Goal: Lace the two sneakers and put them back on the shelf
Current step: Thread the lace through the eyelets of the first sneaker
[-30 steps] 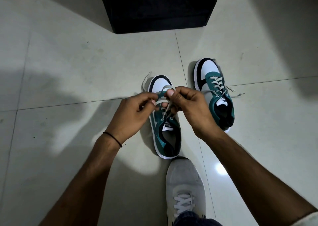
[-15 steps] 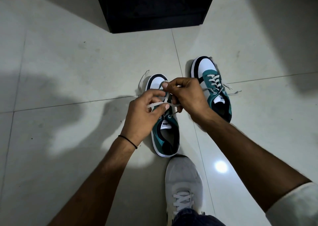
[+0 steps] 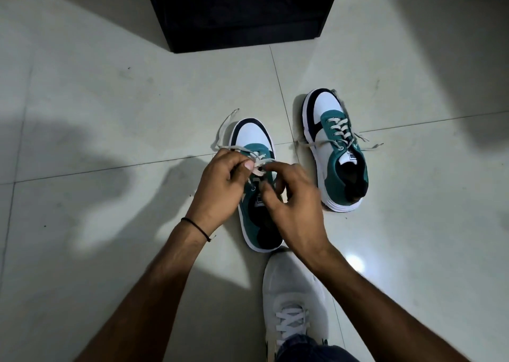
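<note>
Sneakers, 2, teal with white toes and dark trim, both standing upright on the pale tiled floor point(image 3: 110, 100), toes pointing away from the wearer of the camera.

Head view: near sneaker point(image 3: 253, 138) sits at centre, its heel just ahead of a grey worn shoe point(image 3: 292, 287) at the bottom edge. Its lace point(image 3: 223, 130) is grey-white; 1 loose end trails off to the left of the toe, over the floor. Left hand point(image 3: 217, 188) is over the tongue area, thumb and forefinger pinched shut on a stretch of that lace. A thin black band point(image 3: 197, 226) circles the left wrist. Right hand point(image 3: 294, 204) is just beside it, touching the same shoe, fingers curled narrow at the eyelets; whether they grip the lace cannot be told.

Far sneaker point(image 3: 336, 147) stands to the right, apart from the first, laced through its eyelets, lace ends lying loose to either side.

Black shelf unit point(image 3: 242, 12) stands on the floor beyond both sneakers, well apart from them.
</note>
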